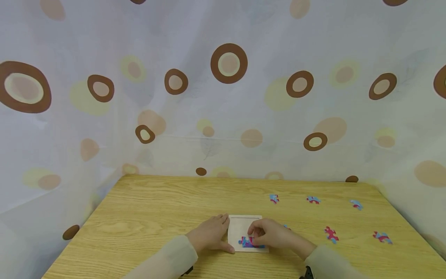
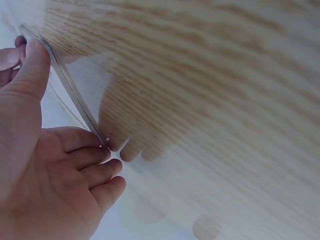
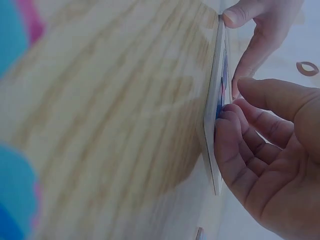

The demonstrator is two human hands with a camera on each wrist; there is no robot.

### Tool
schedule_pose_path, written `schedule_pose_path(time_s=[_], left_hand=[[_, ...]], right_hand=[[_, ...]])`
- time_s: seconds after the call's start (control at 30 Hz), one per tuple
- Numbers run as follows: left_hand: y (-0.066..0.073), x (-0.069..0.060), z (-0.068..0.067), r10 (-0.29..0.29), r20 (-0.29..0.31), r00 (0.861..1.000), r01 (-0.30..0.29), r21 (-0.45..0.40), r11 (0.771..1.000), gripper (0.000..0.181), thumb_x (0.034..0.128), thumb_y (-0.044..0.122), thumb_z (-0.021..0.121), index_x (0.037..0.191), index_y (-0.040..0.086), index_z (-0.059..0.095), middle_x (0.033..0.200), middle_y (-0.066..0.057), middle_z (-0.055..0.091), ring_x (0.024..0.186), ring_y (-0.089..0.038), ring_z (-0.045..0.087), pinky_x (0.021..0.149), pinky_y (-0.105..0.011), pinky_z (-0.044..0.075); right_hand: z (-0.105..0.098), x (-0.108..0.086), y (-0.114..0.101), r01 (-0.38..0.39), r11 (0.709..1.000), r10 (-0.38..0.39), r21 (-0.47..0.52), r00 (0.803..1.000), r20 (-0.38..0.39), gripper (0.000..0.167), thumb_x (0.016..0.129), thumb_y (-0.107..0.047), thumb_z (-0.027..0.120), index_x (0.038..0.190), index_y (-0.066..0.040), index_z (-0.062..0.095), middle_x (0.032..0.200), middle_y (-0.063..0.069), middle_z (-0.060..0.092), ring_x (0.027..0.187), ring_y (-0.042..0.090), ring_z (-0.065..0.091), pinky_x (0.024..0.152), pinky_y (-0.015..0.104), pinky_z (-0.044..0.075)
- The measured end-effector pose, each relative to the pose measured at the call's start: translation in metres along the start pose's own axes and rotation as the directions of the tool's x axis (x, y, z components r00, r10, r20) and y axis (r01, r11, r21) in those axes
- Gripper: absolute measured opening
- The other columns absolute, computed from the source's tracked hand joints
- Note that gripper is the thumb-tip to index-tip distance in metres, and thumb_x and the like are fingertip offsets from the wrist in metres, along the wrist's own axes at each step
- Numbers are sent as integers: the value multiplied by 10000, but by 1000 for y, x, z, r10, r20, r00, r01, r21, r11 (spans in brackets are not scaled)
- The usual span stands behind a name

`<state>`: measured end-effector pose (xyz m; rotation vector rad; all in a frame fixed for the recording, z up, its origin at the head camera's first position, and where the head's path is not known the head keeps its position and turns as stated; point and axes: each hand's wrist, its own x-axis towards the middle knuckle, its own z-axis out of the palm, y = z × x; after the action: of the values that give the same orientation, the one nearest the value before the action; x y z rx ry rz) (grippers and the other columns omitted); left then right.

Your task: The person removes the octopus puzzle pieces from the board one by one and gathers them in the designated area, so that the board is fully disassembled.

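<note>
A white puzzle tray (image 1: 240, 226) lies on the wooden table in the head view. My left hand (image 1: 211, 232) rests along its left side, thumb on the near corner and fingers extended toward the far corner. The left wrist view shows the tray's edge (image 2: 75, 95) running between thumb and fingertips of the left hand (image 2: 55, 170). Over the tray's near right part, my right hand (image 1: 270, 233) holds a blue and red puzzle piece (image 1: 248, 242) with curled fingers, which partly hide it. In the right wrist view the right hand's (image 3: 272, 145) fingertips touch the tray surface.
Loose puzzle pieces lie to the right: one piece (image 1: 274, 198), another (image 1: 313, 200) and a third (image 1: 356, 204) at the back. Nearer are a red piece (image 1: 331, 234) and a blue-red piece (image 1: 382, 237). A patterned curtain (image 1: 230, 155) encloses the table's back and sides.
</note>
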<state>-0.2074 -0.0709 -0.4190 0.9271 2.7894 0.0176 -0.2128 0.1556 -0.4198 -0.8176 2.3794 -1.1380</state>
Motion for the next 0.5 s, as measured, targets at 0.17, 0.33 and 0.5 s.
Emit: schedule_pose_path(time_s=[0.17,0.33,0.5], left_hand=[[0,0,0,-2,-4,1000,2,12,1000,947,761,652,558,1404,-10,346,1442,-137,322,1310,-248,310,1058,-320,277],[0,-1,0,1,-3,1000,-1,8,1000,945,766,649,554,1405,-14,342,1441,-142,321,1310,-253,309,1060,-322,272],[2,-2,-2,-2,1,1000,2,8,1000,938,765,644,560,1403,-10,347,1438,-138,328,1308,-252,314,1057,-322,278]], right_hand=[[0,-1,-5,-7,1000,7,0,1000,-2,79,834,-39,663,904,-27,628,717,-6,534,621,103,466,519,203,396],[2,-1,-6,-15,999,14,-47,1000,-7,46,829,-47,669,868,-52,645,712,-24,532,612,96,463,509,197,386],[3,-1,-5,-32,998,31,-48,999,-11,45,822,-53,678,854,-62,648,713,-21,530,612,102,460,497,200,375]])
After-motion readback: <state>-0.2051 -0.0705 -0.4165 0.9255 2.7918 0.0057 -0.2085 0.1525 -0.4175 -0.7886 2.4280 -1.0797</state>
